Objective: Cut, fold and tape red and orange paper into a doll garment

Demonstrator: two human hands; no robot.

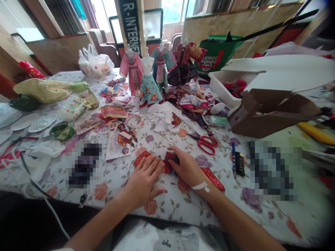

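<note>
At twelve o'clock, the white letters "R-INTERNE" are being displayed down a dark upright banner [130,26], with a further letter being cut off at the edge of the view. At about one o'clock, capitals are being carried on a green shopping bag [217,52], being read only roughly as "HUNUC ACHANG" across its folds. Print on a sticker card [117,146] near eleven o'clock is too small to be read.

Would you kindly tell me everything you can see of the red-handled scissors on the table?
The scissors have two red plastic loop handles and slim metal blades, which look closed and point left. They lie flat on the floral tablecloth, handles toward the right, just beyond the right hand and not touching it.
</note>
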